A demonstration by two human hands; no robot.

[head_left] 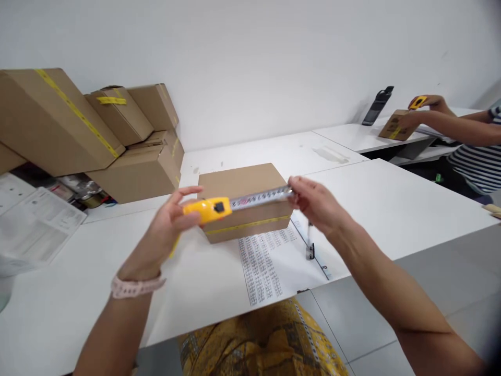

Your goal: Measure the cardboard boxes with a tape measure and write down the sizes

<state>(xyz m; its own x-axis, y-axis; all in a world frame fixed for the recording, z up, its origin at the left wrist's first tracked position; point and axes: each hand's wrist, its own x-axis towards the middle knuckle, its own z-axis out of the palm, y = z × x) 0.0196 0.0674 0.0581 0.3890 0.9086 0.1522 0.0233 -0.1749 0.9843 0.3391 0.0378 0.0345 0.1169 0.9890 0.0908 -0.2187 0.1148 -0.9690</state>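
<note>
Yellow plastic tape measure (pixel 207 210) gripped by left hand (pixel 164 230); right hand (pixel 315 203) pinches its metal blade (pixel 262 197) over cardboard box (pixel 238 180).

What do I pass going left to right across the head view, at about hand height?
Large taped carton → left hand → yellow tape measure → right hand → black bottle → co-worker's hand → striped sleeve. The brown box is left out, as it overlaps the tape.
</note>
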